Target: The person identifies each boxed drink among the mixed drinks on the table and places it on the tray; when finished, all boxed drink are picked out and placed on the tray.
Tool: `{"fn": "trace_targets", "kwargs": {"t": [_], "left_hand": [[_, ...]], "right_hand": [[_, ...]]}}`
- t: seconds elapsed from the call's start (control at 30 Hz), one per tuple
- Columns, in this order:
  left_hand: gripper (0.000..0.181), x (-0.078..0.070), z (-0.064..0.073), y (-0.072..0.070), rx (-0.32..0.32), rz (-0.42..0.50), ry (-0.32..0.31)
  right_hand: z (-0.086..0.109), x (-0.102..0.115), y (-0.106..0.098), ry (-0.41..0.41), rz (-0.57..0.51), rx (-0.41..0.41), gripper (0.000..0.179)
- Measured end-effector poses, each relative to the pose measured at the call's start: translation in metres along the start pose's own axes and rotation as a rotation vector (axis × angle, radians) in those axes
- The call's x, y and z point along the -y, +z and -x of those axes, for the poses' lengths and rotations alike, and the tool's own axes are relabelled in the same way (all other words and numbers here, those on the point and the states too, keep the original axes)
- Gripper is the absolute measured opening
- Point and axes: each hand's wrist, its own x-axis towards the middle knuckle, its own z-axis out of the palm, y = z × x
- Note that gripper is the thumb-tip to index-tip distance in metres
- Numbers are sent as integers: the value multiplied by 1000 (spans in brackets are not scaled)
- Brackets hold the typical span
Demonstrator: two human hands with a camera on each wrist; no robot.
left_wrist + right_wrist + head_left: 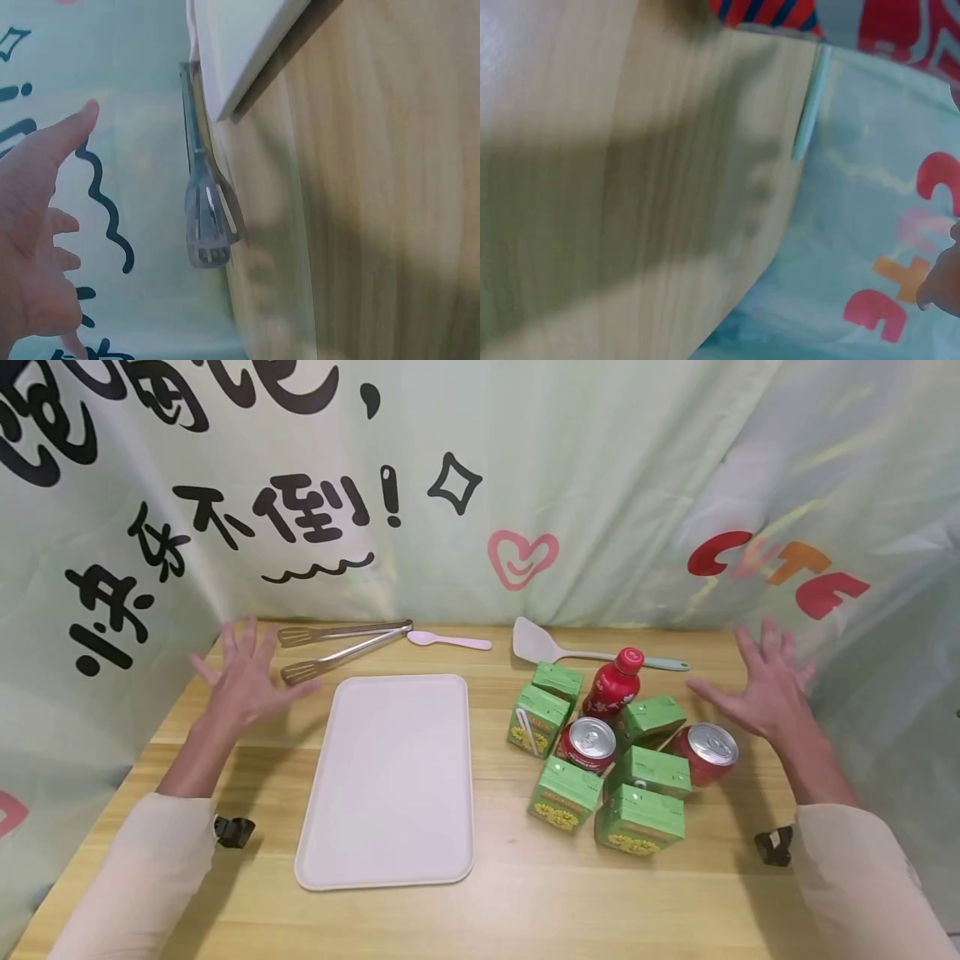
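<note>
Fingers spread and holding nothing, my left hand (246, 681) hovers over the table's left side, near the metal tongs (341, 647). Those tongs (204, 202) also show beyond the thumb in the left wrist view. My right hand (768, 689) is likewise spread and bare, to the right of a red soda can (708, 753). A white tray (390, 785) lies left of centre. Right of it stand several green drink boxes (566, 793), another soda can (588, 743) and a red bottle (615, 683). In the right wrist view only part of the right hand (941, 281) appears.
Behind the tray lies a pink spoon (450, 641). A spatula (536, 641) with a pale blue handle lies behind the drinks. A printed cloth (600, 485) hangs along the back and sides of the wooden table (517, 902).
</note>
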Motion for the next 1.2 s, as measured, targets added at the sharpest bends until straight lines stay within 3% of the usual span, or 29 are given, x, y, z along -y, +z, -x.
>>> {"fn": "trace_targets", "kwargs": {"t": [0.33,0.53,0.67,0.87,1.03,1.2], "left_hand": [[108,-12,17,10,83,106,49],[106,-25,29,16,180,172,68],[104,-29,35,19,232,192,79],[96,-29,42,29,304,233,113],[81,-30,46,39,290,259,141],[71,-32,48,47,279,272,163]], "right_hand": [[9,23,-8,-57,-119,-6,90],[14,37,-14,-85,-173,27,81],[16,48,-16,-104,-192,80,77],[19,58,-18,-60,-213,202,72],[20,62,-18,-66,-324,303,66],[20,64,-17,-115,-371,374,61]]}}
